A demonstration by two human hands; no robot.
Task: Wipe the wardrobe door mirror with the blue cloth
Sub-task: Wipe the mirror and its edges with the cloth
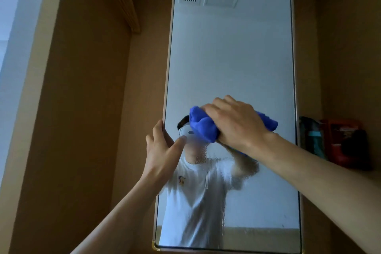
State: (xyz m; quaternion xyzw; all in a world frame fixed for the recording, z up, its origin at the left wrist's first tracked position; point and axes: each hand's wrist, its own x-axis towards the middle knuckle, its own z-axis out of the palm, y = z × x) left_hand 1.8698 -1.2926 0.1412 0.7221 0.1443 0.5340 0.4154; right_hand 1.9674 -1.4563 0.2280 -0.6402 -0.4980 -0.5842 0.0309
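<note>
Wardrobe mirror, blue cloth bunched under right hand, grip closed around it, pressed flat

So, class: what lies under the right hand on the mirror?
A bunched blue cloth sits under the right hand, pressed to the mirror. The glass beneath the cloth is covered, so its state is unseen.

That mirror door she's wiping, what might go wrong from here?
The mirror is wet, with droplets and runs below the blue cloth, so streaks may dry in if the right hand misses them. The left hand steadies the door's edge with its thumb on the glass, which could leave prints. Pushing hard might swing the door.
</note>
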